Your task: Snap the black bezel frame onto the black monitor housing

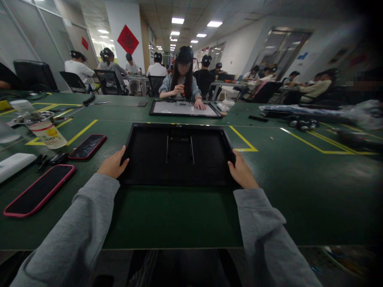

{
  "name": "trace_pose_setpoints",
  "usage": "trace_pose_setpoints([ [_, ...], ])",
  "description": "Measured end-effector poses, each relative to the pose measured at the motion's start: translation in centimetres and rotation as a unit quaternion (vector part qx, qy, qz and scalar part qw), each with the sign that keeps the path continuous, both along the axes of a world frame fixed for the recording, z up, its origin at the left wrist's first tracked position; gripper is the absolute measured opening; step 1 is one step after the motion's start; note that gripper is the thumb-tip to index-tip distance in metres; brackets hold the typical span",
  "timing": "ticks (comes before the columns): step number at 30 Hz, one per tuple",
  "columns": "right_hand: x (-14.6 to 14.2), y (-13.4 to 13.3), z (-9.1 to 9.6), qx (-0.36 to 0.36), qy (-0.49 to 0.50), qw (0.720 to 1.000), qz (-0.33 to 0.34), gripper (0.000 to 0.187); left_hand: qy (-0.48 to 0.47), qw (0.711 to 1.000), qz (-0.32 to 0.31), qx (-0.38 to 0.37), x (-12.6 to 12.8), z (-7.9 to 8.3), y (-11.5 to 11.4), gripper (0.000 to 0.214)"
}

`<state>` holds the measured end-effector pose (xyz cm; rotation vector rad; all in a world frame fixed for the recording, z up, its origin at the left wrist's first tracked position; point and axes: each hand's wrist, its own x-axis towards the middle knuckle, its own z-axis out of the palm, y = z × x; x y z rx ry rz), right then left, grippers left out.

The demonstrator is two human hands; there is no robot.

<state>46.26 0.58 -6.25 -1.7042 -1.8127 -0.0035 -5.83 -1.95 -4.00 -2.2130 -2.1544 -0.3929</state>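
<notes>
A shallow black monitor casing (146,159) lies in front of me over the green table, its inner side facing up. Two thin upright strips and a small raised block show in its middle. My left hand (113,163) grips its left edge, with the thumb over the rim. On the opposite edge, my right hand (243,169) holds on in the same way. The other fingers of both hands are mostly hidden beneath the edges.
Left of me are two phones (42,191), a white device (14,165) and a bottle (46,127). Opposite, a person (183,79) works on a flat panel (167,108) with an orange-handled tool. Plastic-wrapped items (299,111) lie on the right of the green table (179,219).
</notes>
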Motion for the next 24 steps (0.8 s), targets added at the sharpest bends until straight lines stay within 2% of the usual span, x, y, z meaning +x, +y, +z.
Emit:
trace_pose_setpoints([
  [5, 0.09, 0.06, -0.13, 0.022, 0.003, 1.000, 0.012, 0.058, -0.006, 1.000, 0.000, 0.000, 0.04, 0.01, -0.06, 0.066],
  [24, 0.13, 0.07, -0.24, 0.022, 0.005, 1.000, 0.015, 0.059, 0.002, 1.000, 0.001, 0.005, -0.03, -0.18, 0.02, 0.066],
])
